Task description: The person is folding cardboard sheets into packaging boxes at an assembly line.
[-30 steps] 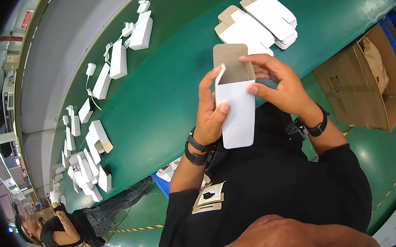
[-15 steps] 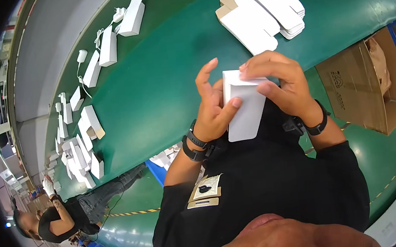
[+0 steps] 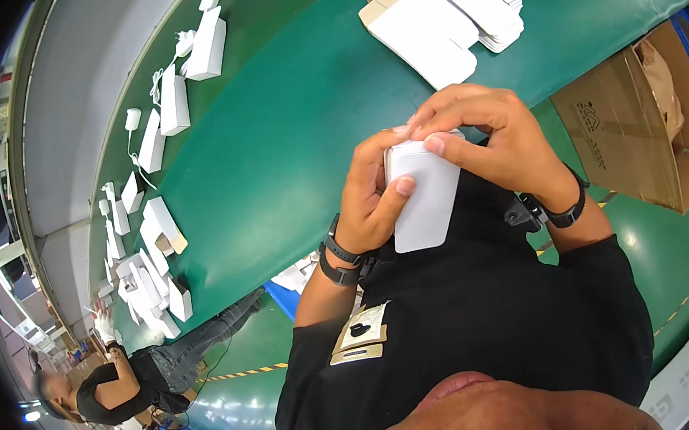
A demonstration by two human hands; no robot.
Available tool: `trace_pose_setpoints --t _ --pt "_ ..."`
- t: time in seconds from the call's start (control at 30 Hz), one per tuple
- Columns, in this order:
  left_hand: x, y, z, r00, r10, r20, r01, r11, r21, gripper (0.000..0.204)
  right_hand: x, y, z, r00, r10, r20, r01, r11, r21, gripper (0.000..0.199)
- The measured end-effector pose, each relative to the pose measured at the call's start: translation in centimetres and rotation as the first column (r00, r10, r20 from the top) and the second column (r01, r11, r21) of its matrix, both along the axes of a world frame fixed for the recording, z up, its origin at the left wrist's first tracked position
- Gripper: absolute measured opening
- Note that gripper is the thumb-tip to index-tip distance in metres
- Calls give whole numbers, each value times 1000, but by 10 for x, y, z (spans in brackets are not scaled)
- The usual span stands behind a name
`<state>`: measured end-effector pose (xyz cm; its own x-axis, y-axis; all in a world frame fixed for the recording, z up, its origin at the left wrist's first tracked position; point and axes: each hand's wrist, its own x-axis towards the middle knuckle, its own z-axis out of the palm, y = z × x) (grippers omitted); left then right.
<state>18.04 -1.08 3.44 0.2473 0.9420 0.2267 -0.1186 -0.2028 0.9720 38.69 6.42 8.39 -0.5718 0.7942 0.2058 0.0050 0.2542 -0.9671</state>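
Observation:
A small white carton [image 3: 425, 206] is held upright in front of my chest. My left hand [image 3: 374, 191] grips its left side, thumb on the near face and fingers behind. At the top end, my right hand [image 3: 491, 134] is closed on the carton, with the thumb on the near upper edge and fingers over the top. The fingertips of both hands meet there and partly hide the end flap. Beyond my hands, flat white cartons [image 3: 426, 30] with brown inner flaps lie stacked on the green table [image 3: 292, 111].
White boxes [image 3: 173, 103] and plug adapters with cords [image 3: 133, 120] line the far left side. A heap of white boxes [image 3: 146, 282] lies nearer on the left. An open brown cardboard box [image 3: 633, 126] stands at right. A co-worker [image 3: 119, 385] stands at far left.
The lid flap at the carton's top, raised before, is now pressed down. My left index finger has come from spread out onto the top edge, beside my right fingers.

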Motion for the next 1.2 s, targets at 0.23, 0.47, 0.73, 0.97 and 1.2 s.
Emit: trace_pose_setpoints --t 0.23,0.47,0.73,0.97,1.2 --pt "20 30 -2 985 -18 172 25 999 -41 38 14 9 -28 996 -86 -33 91 975 204 28" --pt "33 50 10 977 32 210 17 974 -227 40 37 28 -10 1000 1 -25 1 997 84 36" --pt "61 73 39 976 90 196 -6 921 -389 43 51 42 -20 954 -164 -249 161 986 -33 34" --pt "66 101 39 983 180 -28 -181 948 -263 43 74 71 -10 979 -152 -139 179 961 211 36" --pt "-52 177 39 679 734 -11 -732 677 -75 36 96 102 -7 736 -591 329 155 621 769 36"
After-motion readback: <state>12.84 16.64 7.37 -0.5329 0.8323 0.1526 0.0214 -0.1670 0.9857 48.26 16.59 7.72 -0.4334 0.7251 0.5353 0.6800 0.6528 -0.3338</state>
